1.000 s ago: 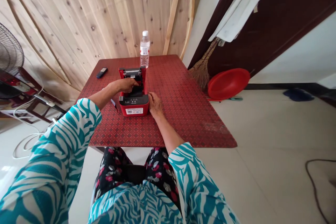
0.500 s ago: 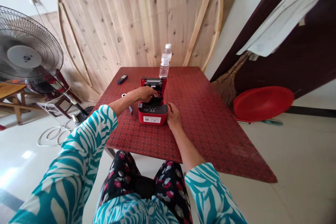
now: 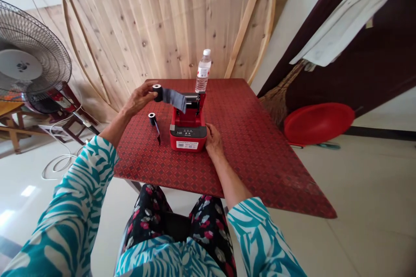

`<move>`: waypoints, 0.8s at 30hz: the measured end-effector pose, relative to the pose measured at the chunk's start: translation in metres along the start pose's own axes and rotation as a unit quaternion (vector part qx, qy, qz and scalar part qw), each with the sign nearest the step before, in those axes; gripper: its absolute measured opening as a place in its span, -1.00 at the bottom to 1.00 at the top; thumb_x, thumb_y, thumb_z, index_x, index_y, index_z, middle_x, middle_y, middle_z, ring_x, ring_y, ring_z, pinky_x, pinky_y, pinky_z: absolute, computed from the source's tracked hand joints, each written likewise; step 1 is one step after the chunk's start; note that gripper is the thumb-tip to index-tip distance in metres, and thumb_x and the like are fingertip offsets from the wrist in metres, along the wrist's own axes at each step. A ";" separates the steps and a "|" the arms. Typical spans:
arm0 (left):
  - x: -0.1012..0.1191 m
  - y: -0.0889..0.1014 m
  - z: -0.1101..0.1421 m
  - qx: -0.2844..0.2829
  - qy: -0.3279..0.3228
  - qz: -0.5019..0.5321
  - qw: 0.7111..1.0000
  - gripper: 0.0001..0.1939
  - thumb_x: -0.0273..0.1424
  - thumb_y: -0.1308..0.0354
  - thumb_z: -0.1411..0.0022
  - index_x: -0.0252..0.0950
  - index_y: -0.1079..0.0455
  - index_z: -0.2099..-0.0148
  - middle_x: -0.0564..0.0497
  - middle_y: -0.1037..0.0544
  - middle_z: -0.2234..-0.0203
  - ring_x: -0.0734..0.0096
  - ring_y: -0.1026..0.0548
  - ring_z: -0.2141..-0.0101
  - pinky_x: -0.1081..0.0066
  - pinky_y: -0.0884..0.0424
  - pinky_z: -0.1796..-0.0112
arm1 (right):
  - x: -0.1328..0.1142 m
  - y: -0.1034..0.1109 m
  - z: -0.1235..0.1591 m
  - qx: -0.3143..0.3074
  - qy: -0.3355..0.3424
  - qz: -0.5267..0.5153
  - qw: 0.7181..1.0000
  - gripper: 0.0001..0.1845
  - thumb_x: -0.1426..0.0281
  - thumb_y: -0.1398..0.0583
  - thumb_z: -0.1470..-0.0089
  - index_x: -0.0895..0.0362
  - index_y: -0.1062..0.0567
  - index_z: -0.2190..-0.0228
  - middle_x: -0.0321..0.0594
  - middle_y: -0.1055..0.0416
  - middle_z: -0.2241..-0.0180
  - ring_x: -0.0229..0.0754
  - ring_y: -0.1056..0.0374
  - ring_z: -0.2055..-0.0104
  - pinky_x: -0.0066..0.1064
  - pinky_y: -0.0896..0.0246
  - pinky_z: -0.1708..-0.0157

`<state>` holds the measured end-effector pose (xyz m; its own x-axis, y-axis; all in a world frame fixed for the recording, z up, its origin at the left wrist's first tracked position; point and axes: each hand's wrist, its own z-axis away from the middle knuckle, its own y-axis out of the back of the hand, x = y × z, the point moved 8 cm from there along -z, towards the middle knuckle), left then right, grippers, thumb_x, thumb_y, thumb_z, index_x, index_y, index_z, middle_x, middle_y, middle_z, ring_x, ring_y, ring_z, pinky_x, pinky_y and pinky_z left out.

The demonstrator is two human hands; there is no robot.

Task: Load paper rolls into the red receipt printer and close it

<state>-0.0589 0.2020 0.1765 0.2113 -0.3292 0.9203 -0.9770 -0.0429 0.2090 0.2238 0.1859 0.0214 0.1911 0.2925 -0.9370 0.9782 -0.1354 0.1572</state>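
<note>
My left hand (image 3: 140,97) pinches a black label roll (image 3: 157,93) above the table's left side. A loose grey-black strip (image 3: 175,98) trails from it to the right, in front of the raised lid of a red label printer (image 3: 187,143). With its lid up, the printer shows a red inner bay. My right hand (image 3: 214,140) grips the printer's right side, its fingers partly hidden behind the casing. Left of the printer a second black roll (image 3: 152,119) stands on the table with its own strip hanging loose.
A water bottle (image 3: 203,71) stands behind the printer on the red patterned table (image 3: 260,151). To the left is a standing fan (image 3: 29,60) with a cable on the floor. A broom (image 3: 277,97) and a red basin (image 3: 320,123) are at the right.
My left hand has come out of the printer's bay and moved left and up, bringing the black label roll with it. My right hand has stayed on the printer.
</note>
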 end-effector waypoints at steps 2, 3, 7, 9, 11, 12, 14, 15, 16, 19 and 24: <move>-0.027 0.004 -0.007 -0.004 0.027 -0.010 1.000 -0.61 -0.43 -0.35 -0.02 -0.28 -0.37 0.08 0.03 -0.54 0.31 0.44 -0.51 0.27 0.45 -0.40 0.18 | -0.001 0.000 0.000 -0.003 0.003 0.000 1.000 -0.59 0.13 -0.03 -0.10 0.09 -0.55 0.26 -0.09 -0.57 0.19 -0.02 -0.42 0.13 -0.14 -0.28 0.05; -0.040 0.003 -0.010 -0.012 0.039 -0.023 0.999 -0.64 -0.45 -0.34 0.00 -0.28 -0.36 0.12 0.04 -0.54 0.32 0.45 -0.51 0.27 0.46 -0.39 0.18 | -0.001 0.000 -0.001 -0.005 0.005 -0.001 1.000 -0.60 0.14 -0.03 -0.10 0.08 -0.55 0.26 -0.11 -0.57 0.19 -0.03 -0.42 0.13 -0.15 -0.28 0.05; -0.086 -0.003 -0.017 -0.050 0.097 -0.122 0.987 -0.70 -0.52 -0.26 0.03 -0.29 -0.31 0.20 0.09 -0.53 0.41 0.47 -0.49 0.35 0.50 -0.35 0.25 | -0.003 -0.001 -0.001 -0.015 0.003 0.002 1.000 -0.60 0.14 -0.02 -0.10 0.07 -0.55 0.28 -0.13 -0.57 0.20 -0.03 -0.42 0.13 -0.15 -0.28 0.05; -0.100 0.000 -0.018 -0.053 0.114 -0.168 0.978 -0.70 -0.56 -0.23 0.05 -0.29 -0.30 0.22 0.10 -0.53 0.44 0.47 -0.48 0.39 0.51 -0.31 0.32 | -0.003 0.000 -0.001 -0.014 -0.003 0.005 1.000 -0.60 0.14 -0.02 -0.09 0.07 -0.55 0.28 -0.13 -0.57 0.19 -0.03 -0.43 0.12 -0.15 -0.28 0.04; -0.108 0.007 -0.020 -0.042 0.127 -0.198 0.971 -0.70 -0.57 -0.22 0.08 -0.27 -0.31 0.24 0.12 -0.51 0.47 0.47 -0.44 0.44 0.51 -0.27 0.37 | -0.004 0.000 0.000 -0.013 -0.007 0.006 1.000 -0.60 0.14 -0.02 -0.09 0.08 -0.55 0.28 -0.11 -0.57 0.18 -0.03 -0.43 0.11 -0.15 -0.28 0.04; -0.111 0.011 -0.021 -0.037 0.137 -0.209 0.968 -0.71 -0.58 -0.23 0.08 -0.27 -0.31 0.25 0.13 -0.49 0.50 0.47 -0.42 0.47 0.51 -0.25 0.39 | -0.004 0.000 0.000 -0.013 -0.007 0.006 1.000 -0.60 0.14 -0.02 -0.09 0.08 -0.55 0.28 -0.11 -0.57 0.18 -0.03 -0.42 0.11 -0.15 -0.28 0.03; -0.114 0.016 -0.024 -0.030 0.160 -0.237 0.958 -0.70 -0.58 -0.25 0.11 -0.26 -0.32 0.28 0.14 -0.45 0.54 0.45 -0.39 0.50 0.49 -0.23 0.41 | -0.004 0.000 0.000 -0.014 -0.007 0.004 1.000 -0.61 0.14 -0.03 -0.09 0.08 -0.55 0.27 -0.12 -0.57 0.18 -0.04 -0.42 0.11 -0.16 -0.28 0.03; -0.113 0.018 -0.027 -0.026 0.167 -0.259 0.951 -0.69 -0.58 -0.26 0.14 -0.26 -0.33 0.29 0.13 -0.44 0.55 0.43 -0.39 0.50 0.47 -0.23 0.41 | -0.005 0.000 0.000 -0.014 -0.007 0.002 1.000 -0.61 0.14 -0.03 -0.09 0.07 -0.55 0.27 -0.13 -0.57 0.18 -0.04 -0.42 0.11 -0.16 -0.28 0.03; -0.112 0.020 -0.030 -0.023 0.170 -0.286 0.943 -0.67 -0.59 -0.28 0.17 -0.26 -0.33 0.30 0.12 -0.44 0.56 0.40 -0.40 0.48 0.46 -0.23 0.40 | -0.004 0.000 0.000 -0.015 -0.008 -0.001 1.000 -0.61 0.14 -0.03 -0.09 0.07 -0.55 0.27 -0.13 -0.57 0.18 -0.05 -0.42 0.11 -0.16 -0.27 0.03; -0.108 0.019 -0.038 -0.022 0.178 -0.360 0.916 -0.65 -0.62 -0.30 0.24 -0.26 -0.33 0.34 0.11 -0.43 0.57 0.34 -0.42 0.44 0.45 -0.22 0.40 | -0.004 0.000 0.000 -0.012 -0.010 -0.008 1.000 -0.61 0.14 -0.03 -0.10 0.07 -0.55 0.28 -0.15 -0.57 0.20 -0.05 -0.42 0.12 -0.16 -0.27 0.03; -0.113 0.017 -0.035 -0.025 0.195 -0.327 0.924 -0.70 -0.57 -0.29 0.19 -0.28 -0.33 0.34 0.12 -0.42 0.60 0.40 -0.41 0.48 0.47 -0.23 0.43 | -0.004 0.000 0.000 -0.017 -0.008 -0.001 1.000 -0.63 0.16 -0.03 -0.09 0.06 -0.55 0.28 -0.14 -0.57 0.19 -0.04 -0.42 0.11 -0.16 -0.27 0.03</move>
<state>-0.0986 0.2716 0.0877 0.7605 0.1169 0.6387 -0.6357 -0.0663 0.7691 0.2227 0.1851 0.0248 0.1872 0.2783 -0.9421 0.9810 -0.1024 0.1647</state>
